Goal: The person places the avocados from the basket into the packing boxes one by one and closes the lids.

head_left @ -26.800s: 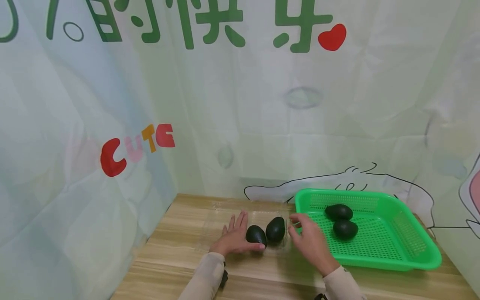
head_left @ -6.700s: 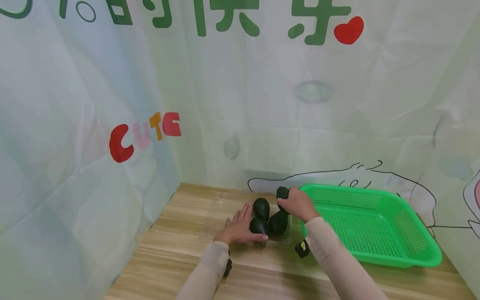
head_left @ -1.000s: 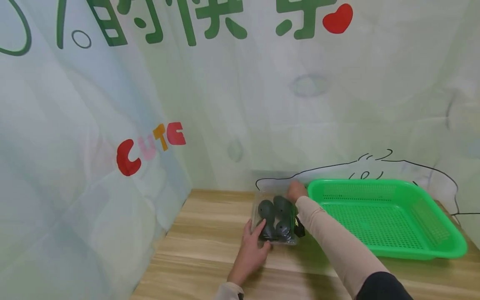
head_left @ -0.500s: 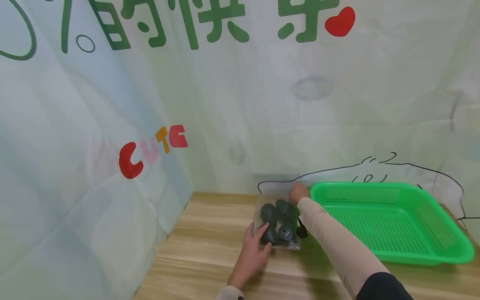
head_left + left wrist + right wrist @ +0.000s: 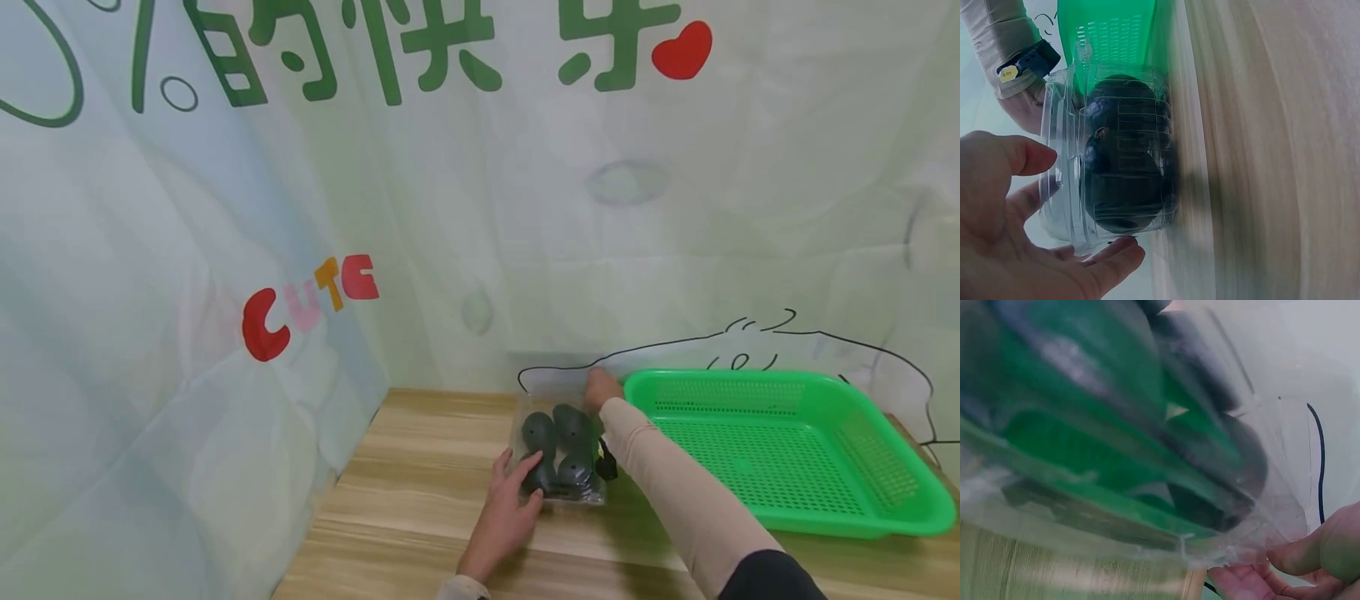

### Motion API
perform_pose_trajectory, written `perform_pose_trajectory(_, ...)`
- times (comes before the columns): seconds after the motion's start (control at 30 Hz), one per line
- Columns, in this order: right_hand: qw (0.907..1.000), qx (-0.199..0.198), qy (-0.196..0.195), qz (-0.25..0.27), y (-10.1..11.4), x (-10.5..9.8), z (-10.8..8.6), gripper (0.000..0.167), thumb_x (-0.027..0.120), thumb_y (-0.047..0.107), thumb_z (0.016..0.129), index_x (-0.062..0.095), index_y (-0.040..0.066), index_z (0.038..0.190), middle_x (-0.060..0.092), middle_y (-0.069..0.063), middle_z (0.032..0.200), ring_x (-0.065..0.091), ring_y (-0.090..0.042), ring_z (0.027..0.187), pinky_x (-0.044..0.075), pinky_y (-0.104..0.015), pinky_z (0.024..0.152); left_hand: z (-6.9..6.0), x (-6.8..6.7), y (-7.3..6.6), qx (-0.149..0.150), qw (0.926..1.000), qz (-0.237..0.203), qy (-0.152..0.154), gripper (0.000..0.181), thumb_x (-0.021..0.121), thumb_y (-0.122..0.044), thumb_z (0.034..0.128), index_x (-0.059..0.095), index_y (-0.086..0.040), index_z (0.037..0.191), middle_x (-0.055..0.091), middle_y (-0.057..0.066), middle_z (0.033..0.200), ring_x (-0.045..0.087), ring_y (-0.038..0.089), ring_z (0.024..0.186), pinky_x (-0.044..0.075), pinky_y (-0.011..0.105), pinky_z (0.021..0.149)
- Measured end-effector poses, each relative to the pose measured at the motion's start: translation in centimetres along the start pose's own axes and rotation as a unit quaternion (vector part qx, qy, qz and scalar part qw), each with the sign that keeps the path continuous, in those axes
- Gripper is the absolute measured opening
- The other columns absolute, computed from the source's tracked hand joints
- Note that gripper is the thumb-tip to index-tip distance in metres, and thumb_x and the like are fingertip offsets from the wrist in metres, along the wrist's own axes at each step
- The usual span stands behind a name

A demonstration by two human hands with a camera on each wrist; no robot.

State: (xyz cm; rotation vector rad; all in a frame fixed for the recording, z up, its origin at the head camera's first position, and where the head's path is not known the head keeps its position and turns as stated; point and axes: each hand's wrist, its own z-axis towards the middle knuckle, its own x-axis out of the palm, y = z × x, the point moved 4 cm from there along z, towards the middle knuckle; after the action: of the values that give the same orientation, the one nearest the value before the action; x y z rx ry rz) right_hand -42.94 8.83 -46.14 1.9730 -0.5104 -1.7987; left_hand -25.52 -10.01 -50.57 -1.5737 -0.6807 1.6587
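Several dark green avocados [image 5: 538, 431] lie inside a clear plastic clamshell box [image 5: 592, 498], its lid down over them. My left hand [image 5: 501, 527] holds the box's near left corner; the index finger reaches over the lid and the thumb lies by the front side. In the left wrist view the fingers [image 5: 1113, 265] lie along the box wall. My right hand [image 5: 602, 390] is at the far right corner, partly hidden by its own wrist. The right wrist view shows its thumb [image 5: 1300, 553] and fingers pinching the clear rim there.
A green perforated plastic basket [image 5: 787, 521] stands right of the box, close to the right forearm, with no avocados in it. The wooden table [image 5: 420, 467] reaches left and forward. A printed cloth [image 5: 450, 250] hangs behind and at the left.
Earlier the lid lay open and the basket held avocados; later my right hand carried the last one over. Now the lid covers them all. Over the last second both hands have hardly moved.
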Motion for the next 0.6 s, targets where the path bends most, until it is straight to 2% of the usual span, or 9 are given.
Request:
perform_pose_trajectory(0.2, 1.0, 0.001, -0.006, 0.006, -0.2, -0.1, 0.1, 0.017, 0.064, -0.009, 0.087, 0.065, -0.01, 0.103, 0.069, -0.023, 0.098, 0.061, -0.031, 0.081, 0.055, -0.042, 0.07, 0.1, 0.3, 0.1, 0.016, 0.9999, 0.002, -0.002, 0.051, 0.064, -0.014, 0.097, 0.055, -0.02, 0.147, 0.023, 0.026, 0.162, 0.037, 0.052, 0.142, 0.036, 0.065, 0.109)
perform_pose_trajectory(0.4, 0.999, 0.03, -0.028, 0.017, -1.1, -0.1, 0.1, 0.023, 0.06, -0.005, 0.093, 0.06, -0.012, 0.115, 0.069, -0.027, 0.107, 0.066, -0.04, 0.096, 0.056, -0.048, 0.08, 0.1, 0.7, -0.4, 0.023, 0.9997, 0.002, -0.003, 0.052, 0.064, -0.012, 0.0964, 0.056, -0.017, 0.147, 0.023, 0.027, 0.161, 0.039, 0.052, 0.14, 0.037, 0.064, 0.108)
perform_pose_trajectory(0.5, 0.9989, 0.024, -0.034, 0.02, -0.8, -0.2, -0.4, 0.018, 0.06, -0.007, 0.092, 0.061, -0.013, 0.109, 0.069, -0.025, 0.099, 0.065, -0.036, 0.087, 0.056, -0.045, 0.074, 0.0, 0.7, -0.4, 0.017, 0.9998, 0.0, -0.003, 0.052, 0.064, -0.012, 0.096, 0.056, -0.018, 0.147, 0.023, 0.027, 0.162, 0.039, 0.052, 0.14, 0.038, 0.065, 0.108)
perform_pose_trajectory(0.6, 0.9995, -0.002, -0.027, 0.018, 0.0, -0.3, -1.5, 0.007, 0.057, -0.009, 0.092, 0.063, -0.012, 0.094, 0.063, -0.019, 0.083, 0.055, -0.027, 0.071, 0.051, -0.038, 0.063, -0.1, 0.3, -0.4, 0.014, 0.9999, 0.0, -0.003, 0.052, 0.065, -0.013, 0.0954, 0.056, -0.019, 0.146, 0.022, 0.027, 0.162, 0.039, 0.053, 0.139, 0.038, 0.066, 0.107)
